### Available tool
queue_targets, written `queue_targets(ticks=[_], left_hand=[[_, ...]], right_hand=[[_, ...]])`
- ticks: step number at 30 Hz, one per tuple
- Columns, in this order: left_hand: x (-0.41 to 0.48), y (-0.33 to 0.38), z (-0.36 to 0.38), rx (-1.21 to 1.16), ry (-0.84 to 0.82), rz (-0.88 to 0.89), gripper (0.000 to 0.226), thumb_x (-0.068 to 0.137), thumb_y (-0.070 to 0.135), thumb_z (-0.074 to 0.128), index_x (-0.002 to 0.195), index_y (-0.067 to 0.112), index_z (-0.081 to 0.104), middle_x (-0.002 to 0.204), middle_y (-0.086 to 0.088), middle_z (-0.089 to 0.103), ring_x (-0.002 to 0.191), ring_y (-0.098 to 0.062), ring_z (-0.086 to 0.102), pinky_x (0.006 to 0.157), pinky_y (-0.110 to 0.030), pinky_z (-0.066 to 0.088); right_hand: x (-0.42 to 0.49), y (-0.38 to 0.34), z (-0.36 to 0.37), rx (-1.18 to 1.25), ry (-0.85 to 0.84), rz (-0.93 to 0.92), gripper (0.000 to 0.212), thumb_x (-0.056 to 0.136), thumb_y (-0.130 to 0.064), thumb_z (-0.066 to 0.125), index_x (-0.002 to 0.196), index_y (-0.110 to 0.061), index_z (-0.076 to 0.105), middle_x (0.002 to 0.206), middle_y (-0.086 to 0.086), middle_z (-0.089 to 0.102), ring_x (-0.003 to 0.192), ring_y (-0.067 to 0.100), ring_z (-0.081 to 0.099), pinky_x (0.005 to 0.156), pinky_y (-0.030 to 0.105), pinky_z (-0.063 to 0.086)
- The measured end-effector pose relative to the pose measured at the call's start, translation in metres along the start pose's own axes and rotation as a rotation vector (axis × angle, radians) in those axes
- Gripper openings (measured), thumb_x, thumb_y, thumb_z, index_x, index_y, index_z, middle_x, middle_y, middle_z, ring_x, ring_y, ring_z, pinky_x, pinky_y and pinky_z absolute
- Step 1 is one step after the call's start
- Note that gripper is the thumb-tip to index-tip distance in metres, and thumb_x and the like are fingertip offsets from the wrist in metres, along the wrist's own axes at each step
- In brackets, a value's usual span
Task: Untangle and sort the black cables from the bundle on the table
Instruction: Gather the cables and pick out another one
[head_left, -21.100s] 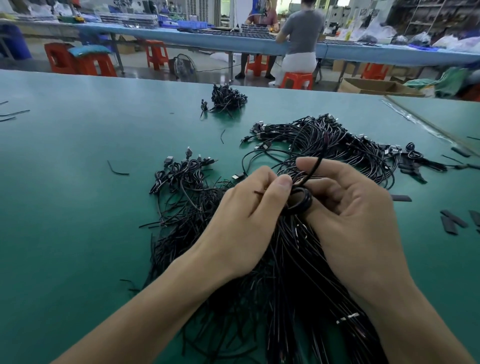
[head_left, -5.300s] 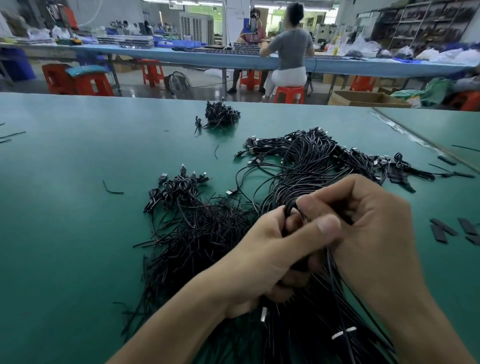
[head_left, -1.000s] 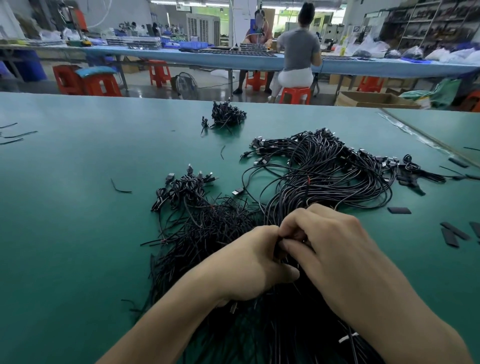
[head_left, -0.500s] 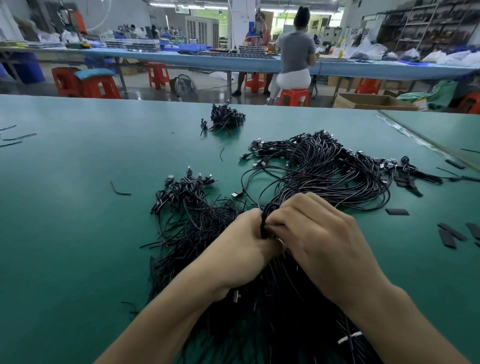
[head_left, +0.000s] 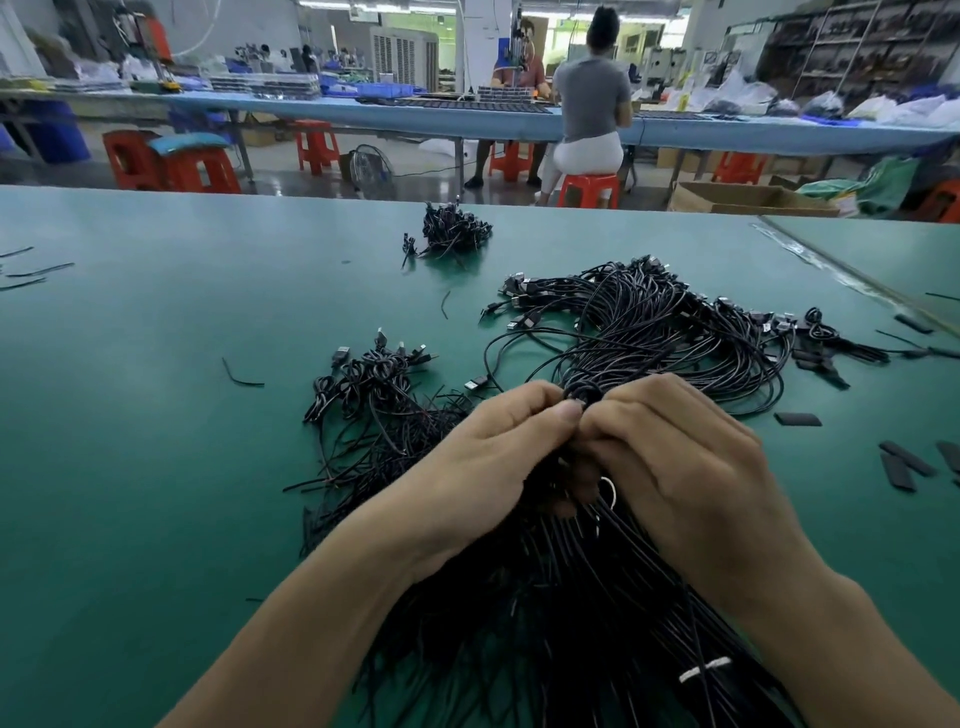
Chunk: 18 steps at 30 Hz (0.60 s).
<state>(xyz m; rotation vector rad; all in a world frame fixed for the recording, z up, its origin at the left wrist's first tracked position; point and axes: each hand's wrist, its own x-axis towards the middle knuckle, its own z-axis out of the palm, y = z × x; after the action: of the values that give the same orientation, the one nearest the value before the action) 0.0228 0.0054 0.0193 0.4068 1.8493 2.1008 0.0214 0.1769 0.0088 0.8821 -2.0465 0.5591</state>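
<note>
Over bundle (head_left: 571, 597) | left hand (head_left: 483, 457), right hand (head_left: 691, 467) both pinch coiled black cable (head_left: 584, 391) | strands thin, tangled

I'm pinching one small coiled cable (head_left: 583, 391) between my left hand (head_left: 498, 452) and right hand (head_left: 675, 457), just over the thick bundle (head_left: 545, 597) fanned flat beneath my wrists. Beyond it sprawls a looped pile (head_left: 675, 332) with plugs, and wound-up coils (head_left: 363, 371) lie to its left.

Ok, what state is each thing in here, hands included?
left hand, pinches the cable coil
right hand, pinches the same coil
cable coil, wound small, held between both hands
main bundle, tangled, lying under the hands
looped pile, lying beyond the hands
far heap, lying alone, untouched
</note>
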Motion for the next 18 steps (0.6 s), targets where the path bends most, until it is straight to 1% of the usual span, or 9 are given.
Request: queue_targets(ticks=[2,3,5,6,8,11,14,16,18], left_hand=[[-0.001,0.000,-0.008,0.033,-0.041,0.003,0.017,0.094,0.029,0.058,0.093,0.014,0.067,0.085,-0.007,0.062,0.081,-0.020,0.058,0.073,-0.031,0.049],[0.000,0.000,-0.012,0.055,-0.055,-0.002,0.023,0.089,0.030,0.060,0.098,0.010,0.068,0.089,-0.010,0.061,0.086,-0.024,0.054,0.078,-0.037,0.046],[-0.001,0.000,-0.018,0.114,-0.077,-0.005,0.034,0.085,0.031,0.064,0.106,0.004,0.067,0.092,-0.012,0.061,0.087,-0.025,0.051,0.081,-0.041,0.042],[0.000,0.000,-0.019,0.131,-0.076,0.007,0.036,0.083,0.031,0.066,0.106,0.003,0.067,0.091,-0.009,0.064,0.085,-0.023,0.055,0.081,-0.039,0.045],[0.001,0.000,-0.019,0.134,-0.055,0.031,0.033,0.081,0.030,0.069,0.101,0.003,0.069,0.090,-0.005,0.070,0.084,-0.019,0.063,0.080,-0.033,0.052],[0.002,-0.002,-0.019,0.112,-0.031,0.044,0.026,0.080,0.026,0.070,0.095,0.005,0.071,0.089,-0.006,0.073,0.085,-0.020,0.067,0.072,-0.031,0.060],[0.003,-0.003,-0.020,0.109,-0.037,0.050,0.021,0.082,0.022,0.070,0.097,0.006,0.071,0.090,-0.005,0.074,0.086,-0.018,0.070,0.070,-0.034,0.062],[0.003,-0.002,-0.019,0.095,-0.029,0.061,0.021,0.082,0.021,0.070,0.097,0.007,0.071,0.090,-0.006,0.075,0.085,-0.017,0.071,0.067,-0.032,0.062],[0.003,-0.002,-0.019,0.090,-0.019,0.070,0.014,0.083,0.020,0.070,0.094,0.011,0.073,0.089,-0.006,0.075,0.084,-0.016,0.072,0.064,-0.028,0.060]], right_hand=[[-0.001,0.003,-0.001,0.037,-0.036,0.010,0.022,0.099,-0.014,0.058,0.086,-0.002,0.071,0.086,0.005,0.063,0.076,0.024,0.061,0.069,0.039,0.052],[-0.001,0.003,-0.001,0.049,-0.050,0.014,0.021,0.098,-0.014,0.058,0.087,-0.002,0.071,0.086,0.005,0.063,0.076,0.024,0.060,0.069,0.039,0.052],[-0.002,0.004,-0.001,0.056,-0.064,0.022,0.020,0.098,-0.013,0.057,0.087,-0.002,0.070,0.086,0.005,0.062,0.077,0.023,0.060,0.069,0.038,0.052],[-0.002,0.003,-0.001,0.057,-0.069,0.030,0.022,0.099,-0.014,0.056,0.087,-0.002,0.070,0.087,0.004,0.062,0.078,0.023,0.060,0.070,0.038,0.052],[-0.002,0.002,-0.001,0.056,-0.077,0.052,0.025,0.100,-0.016,0.052,0.089,-0.002,0.070,0.087,0.005,0.061,0.079,0.023,0.060,0.071,0.037,0.052],[-0.003,0.000,-0.001,0.038,-0.084,0.071,0.027,0.100,-0.017,0.050,0.089,-0.002,0.069,0.087,0.005,0.060,0.078,0.024,0.060,0.070,0.038,0.052],[-0.005,-0.001,0.000,0.034,-0.092,0.095,0.027,0.100,-0.018,0.049,0.089,-0.003,0.068,0.088,0.004,0.060,0.079,0.022,0.059,0.071,0.036,0.051],[-0.006,-0.002,0.001,0.056,-0.094,0.138,0.025,0.099,-0.020,0.049,0.089,-0.005,0.067,0.088,0.002,0.059,0.081,0.019,0.058,0.071,0.035,0.050],[-0.006,-0.005,0.002,0.095,-0.092,0.212,0.022,0.098,-0.021,0.050,0.089,-0.008,0.065,0.088,-0.003,0.057,0.081,0.012,0.054,0.072,0.026,0.048]])
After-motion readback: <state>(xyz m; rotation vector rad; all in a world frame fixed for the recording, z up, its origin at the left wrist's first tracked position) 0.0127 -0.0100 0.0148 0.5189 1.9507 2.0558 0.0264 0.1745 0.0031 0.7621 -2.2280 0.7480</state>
